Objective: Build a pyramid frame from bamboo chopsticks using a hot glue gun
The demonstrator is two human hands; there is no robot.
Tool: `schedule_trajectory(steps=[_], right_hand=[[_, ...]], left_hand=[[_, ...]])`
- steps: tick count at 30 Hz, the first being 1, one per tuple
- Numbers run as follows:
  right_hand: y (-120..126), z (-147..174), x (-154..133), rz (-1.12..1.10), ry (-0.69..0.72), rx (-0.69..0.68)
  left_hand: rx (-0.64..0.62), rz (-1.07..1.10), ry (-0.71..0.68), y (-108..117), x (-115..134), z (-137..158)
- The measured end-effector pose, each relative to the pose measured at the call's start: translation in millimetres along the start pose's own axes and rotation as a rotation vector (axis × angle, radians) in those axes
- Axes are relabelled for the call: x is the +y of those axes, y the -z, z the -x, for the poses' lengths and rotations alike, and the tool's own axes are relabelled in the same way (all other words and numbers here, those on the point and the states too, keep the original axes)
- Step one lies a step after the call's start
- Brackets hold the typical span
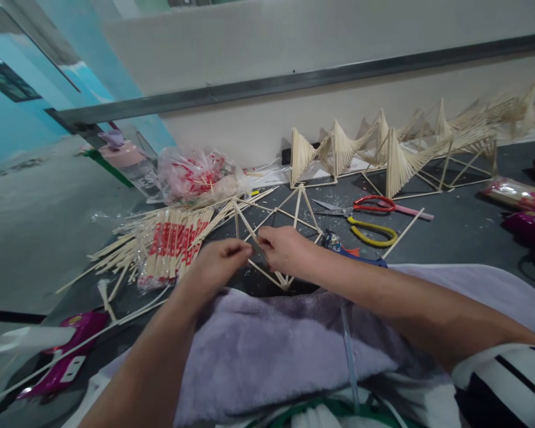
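Observation:
A frame of thin wooden sticks stands on the dark table, with sticks meeting at glued peaks and corners. My right hand is closed at its near left side, its fingertips pinching a slanting stick of the frame. Just to the left, my left hand has thumb and fingertips pressed together beside the same stick; what lies between them is too small to make out. By my right wrist is a blue glue gun, its nozzle end towards the frame and partly covered by my forearm.
Red-and-yellow-handled scissors lie right of the frame. Bundled sticks in wrappers and loose sticks lie left, near a plastic bag and bottle. Finished twisted stick structures line the wall. A purple glue gun sits front left; a lilac towel covers the near edge.

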State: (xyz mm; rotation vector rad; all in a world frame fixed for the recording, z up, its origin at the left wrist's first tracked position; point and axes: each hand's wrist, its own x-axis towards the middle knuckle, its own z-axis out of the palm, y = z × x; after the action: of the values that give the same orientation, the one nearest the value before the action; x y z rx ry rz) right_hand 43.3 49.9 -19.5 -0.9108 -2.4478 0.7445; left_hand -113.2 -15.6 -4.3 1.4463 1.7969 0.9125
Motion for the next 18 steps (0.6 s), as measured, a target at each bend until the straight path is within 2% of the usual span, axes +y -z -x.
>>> schedule_trajectory(steps=[3,4,7,11,18], right_hand=[[1.8,1.1,-0.8,-0.012,-0.008,-0.034],[2.4,1.5,-1.0,-0.011,-0.008,-0.040],[3.3,2.0,-1.5,0.003,0.007,-0.021],[1.9,1.9,-1.1,0.000,0.004,-0.008],[-2.3,3.6,2.5,0.051,0.050,0.040]], left_hand=[[0.285,-0.022,-0.142,19.8,10.6,-10.3],[0.334,-0.009,-0.193,22.9,13.7,-15.0],[0.293,0.034,-0.288,22.2,19.5,-31.2],[0.189,0.089,-0.301,14.4,16.9,-48.3],[0.253,0.098,-0.320,11.5,7.1,-51.9]])
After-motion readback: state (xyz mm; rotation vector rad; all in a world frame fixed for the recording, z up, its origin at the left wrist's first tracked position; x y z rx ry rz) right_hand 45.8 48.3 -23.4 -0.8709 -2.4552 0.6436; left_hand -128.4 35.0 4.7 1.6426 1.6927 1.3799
